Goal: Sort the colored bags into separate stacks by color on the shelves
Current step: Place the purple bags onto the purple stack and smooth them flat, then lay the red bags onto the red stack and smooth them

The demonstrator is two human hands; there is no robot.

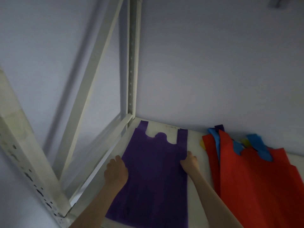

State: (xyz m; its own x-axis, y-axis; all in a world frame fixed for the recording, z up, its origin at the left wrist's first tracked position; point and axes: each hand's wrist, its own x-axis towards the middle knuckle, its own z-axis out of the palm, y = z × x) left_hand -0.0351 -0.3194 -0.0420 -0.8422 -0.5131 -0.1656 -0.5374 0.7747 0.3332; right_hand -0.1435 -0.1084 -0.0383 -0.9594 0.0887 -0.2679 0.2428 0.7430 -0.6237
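Note:
A purple bag [154, 175] lies flat on the white shelf [195, 142], handles pointing to the back wall. My left hand [116, 171] grips its left edge and my right hand [190, 162] pinches its right edge. To the right lies a mixed pile with a red bag [256, 186] on top; blue bags [258, 145], a yellow bag [202, 143] and a purple handle [219, 127] stick out from under it.
The shelf's white metal upright [132, 63] stands at the back left corner, with a diagonal brace [92, 89] and a second chipped post [24, 163] on the left. A pale wall [213, 63] closes the back.

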